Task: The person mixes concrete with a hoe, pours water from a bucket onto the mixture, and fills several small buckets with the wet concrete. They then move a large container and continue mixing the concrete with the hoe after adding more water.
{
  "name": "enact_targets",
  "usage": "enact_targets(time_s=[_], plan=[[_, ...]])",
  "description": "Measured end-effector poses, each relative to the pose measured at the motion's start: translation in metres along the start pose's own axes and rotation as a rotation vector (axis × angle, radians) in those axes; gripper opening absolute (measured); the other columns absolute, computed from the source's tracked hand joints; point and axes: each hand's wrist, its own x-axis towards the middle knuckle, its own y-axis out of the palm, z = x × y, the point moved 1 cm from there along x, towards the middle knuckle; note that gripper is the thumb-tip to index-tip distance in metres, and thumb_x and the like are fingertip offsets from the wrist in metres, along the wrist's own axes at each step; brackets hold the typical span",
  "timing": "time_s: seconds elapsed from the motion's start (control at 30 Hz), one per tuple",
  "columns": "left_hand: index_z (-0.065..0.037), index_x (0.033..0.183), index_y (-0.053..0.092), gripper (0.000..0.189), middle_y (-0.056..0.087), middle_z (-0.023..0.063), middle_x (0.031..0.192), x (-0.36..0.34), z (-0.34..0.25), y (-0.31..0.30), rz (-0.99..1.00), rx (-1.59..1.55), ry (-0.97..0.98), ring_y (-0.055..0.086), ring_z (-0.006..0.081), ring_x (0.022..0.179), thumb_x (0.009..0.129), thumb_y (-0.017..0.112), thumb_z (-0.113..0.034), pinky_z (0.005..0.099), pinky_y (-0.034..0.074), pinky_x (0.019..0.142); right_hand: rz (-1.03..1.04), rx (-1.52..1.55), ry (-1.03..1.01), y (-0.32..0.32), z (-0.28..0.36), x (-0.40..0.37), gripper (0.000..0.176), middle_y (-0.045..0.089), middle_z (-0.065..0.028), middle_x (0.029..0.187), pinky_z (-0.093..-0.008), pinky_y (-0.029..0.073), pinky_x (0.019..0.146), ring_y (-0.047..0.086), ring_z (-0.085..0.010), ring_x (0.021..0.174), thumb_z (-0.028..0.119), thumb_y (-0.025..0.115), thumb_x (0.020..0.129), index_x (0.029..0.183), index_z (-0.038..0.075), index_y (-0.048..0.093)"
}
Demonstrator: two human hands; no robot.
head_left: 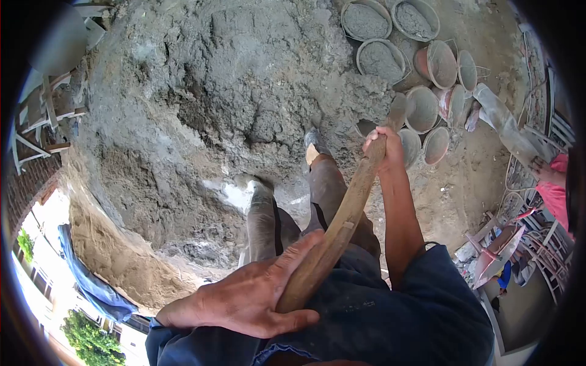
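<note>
A wooden handle [345,222] lies in front of the person's dark blue shirt [378,311], above the legs. It is brown and worn smooth, slightly bowed, with grain running lengthwise and a small pale nick near its middle; its butt looks thickest, being closest to the camera. Its long axis runs on a diagonal, from the butt beside the person's waist forward and to the right, the far end pointing toward the buckets [421,63]. Past the upper grip the wood turns greyish, and what sits at the tip is hard to make out.

The right hand [384,148] is the farther one along the shaft, its fingers clamped around the wood. The left hand [247,299] touches the butt, thumb and forefinger spread to either side; the other fingers are hidden, so whether they close on it I cannot tell.

Beneath are grey-smeared trousers [262,226], the feet standing at the edge of a broad, lumpy heap of wet grey mix [262,79]. The buckets cluster on the right; three at the far side contain the same mix. Beyond them is a co-worker's muddy trouser leg [510,125] and pink garment [555,189]. Pale sand [116,256] and a blue tarp [97,293] lie on the left.
</note>
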Motion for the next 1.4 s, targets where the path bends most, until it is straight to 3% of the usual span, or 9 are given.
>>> enact_targets(time_s=[0.07, 0.17, 0.37, 0.6, 0.8, 0.9, 0.93, 1.13, 1.4], plan=[[-0.001, 0.147, 0.017, 0.095, 0.065, 0.0231, 0.093, 0.001, 0.055, -0.018, -0.005, 0.055, -0.256, 0.067, 0.0335, 0.082, 0.072, 0.073, -0.017, 0.0383, 0.051, 0.076, -0.13, -0.001, -0.085, -0.013, -0.03, 0.003, 0.009, 0.054, -0.0058, 0.069, -0.0386, 0.05, 0.058, 0.055, -0.0217, 0.059, 0.01, 0.057, 0.082, 0.076, 0.006, 0.05], [-0.007, 0.102, 0.059, 0.036, 0.066, 0.0177, 0.093, 0.052, 0.213, -0.023, -0.241, 0.361, -0.528, 0.065, 0.0356, 0.09, 0.067, 0.065, -0.006, 0.0423, 0.051, 0.077, -0.323, -0.012, -0.23, -0.027, -0.085, 0.04, 0.009, 0.053, -0.0063, 0.071, -0.0392, 0.05, 0.058, 0.056, -0.0221, 0.059, 0.005, 0.058, 0.079, 0.081, 0.006, 0.049], [-0.014, 0.099, 0.058, 0.033, 0.064, 0.0108, 0.102, 0.167, 0.425, -0.029, -0.605, 0.42, -0.236, 0.06, 0.0344, 0.101, 0.068, 0.07, -0.013, 0.0444, 0.05, 0.083, -0.425, -0.04, -0.378, -0.052, -0.119, 0.051, 0.014, 0.054, -0.0071, 0.072, -0.0404, 0.051, 0.062, 0.057, -0.0232, 0.062, -0.001, 0.06, 0.076, 0.085, 0.005, 0.051], [-0.01, 0.097, 0.056, 0.034, 0.061, 0.0134, 0.099, 0.151, 0.423, 0.103, -0.852, 0.119, 0.028, 0.058, 0.0361, 0.099, 0.066, 0.07, -0.009, 0.0432, 0.048, 0.083, 0.018, -0.406, -0.456, 0.053, -0.124, -0.02, 0.019, 0.054, -0.0074, 0.072, -0.0414, 0.05, 0.065, 0.057, -0.0218, 0.064, -0.003, 0.058, 0.076, 0.091, 0.006, 0.049], [-0.002, 0.097, 0.055, 0.033, 0.062, 0.0192, 0.084, 0.132, 0.369, 0.061, -0.967, -0.111, -0.128, 0.062, 0.0371, 0.084, 0.069, 0.07, -0.011, 0.0427, 0.05, 0.075, 0.213, -0.641, -0.275, 0.173, -0.199, 0.161, 0.01, 0.055, -0.0086, 0.065, -0.0338, 0.047, 0.048, 0.056, -0.0191, 0.052, 0.001, 0.063, 0.077, 0.079, -0.003, 0.054], [0.002, 0.1, 0.055, 0.038, 0.062, 0.0191, 0.082, 0.108, 0.359, 0.08, -0.936, -0.425, -0.136, 0.062, 0.0321, 0.078, 0.068, 0.07, -0.013, 0.0404, 0.05, 0.075, 0.125, -0.908, -0.037, 0.145, -0.288, 0.217, 0.009, 0.057, -0.0085, 0.064, -0.0337, 0.047, 0.046, 0.057, -0.0191, 0.05, 0.002, 0.063, 0.075, 0.077, -0.002, 0.056], [0.005, 0.101, 0.056, 0.04, 0.063, 0.0182, 0.084, 0.09, 0.337, 0.089, -0.661, -0.775, -0.37, 0.061, 0.0289, 0.078, 0.068, 0.07, -0.013, 0.0385, 0.049, 0.077, 0.022, -1.001, 0.031, 0.109, -0.324, 0.218, 0.009, 0.057, -0.0094, 0.064, -0.0346, 0.047, 0.044, 0.057, -0.0196, 0.049, 0.003, 0.063, 0.073, 0.076, -0.003, 0.056], [0.001, 0.108, 0.059, 0.043, 0.065, 0.0209, 0.09, 0.064, 0.38, 0.223, -0.689, -0.714, -0.219, 0.065, 0.0319, 0.086, 0.068, 0.065, -0.012, 0.0392, 0.049, 0.08, -0.101, -0.99, 0.161, 0.025, -0.347, 0.103, 0.009, 0.053, -0.0067, 0.06, -0.0342, 0.045, 0.04, 0.054, -0.0182, 0.045, 0.001, 0.062, 0.074, 0.071, 0.002, 0.053], [0.003, 0.097, 0.057, 0.035, 0.059, 0.0175, 0.076, 0.151, 0.398, 0.046, -0.907, -0.563, 0.1, 0.059, 0.026, 0.074, 0.065, 0.065, -0.008, 0.0357, 0.048, 0.073, -0.066, -1.122, -0.299, 0.16, -0.234, 0.222, 0.009, 0.057, -0.0096, 0.064, -0.0333, 0.05, 0.046, 0.059, -0.02, 0.05, 0.002, 0.061, 0.07, 0.074, -0.004, 0.056]])
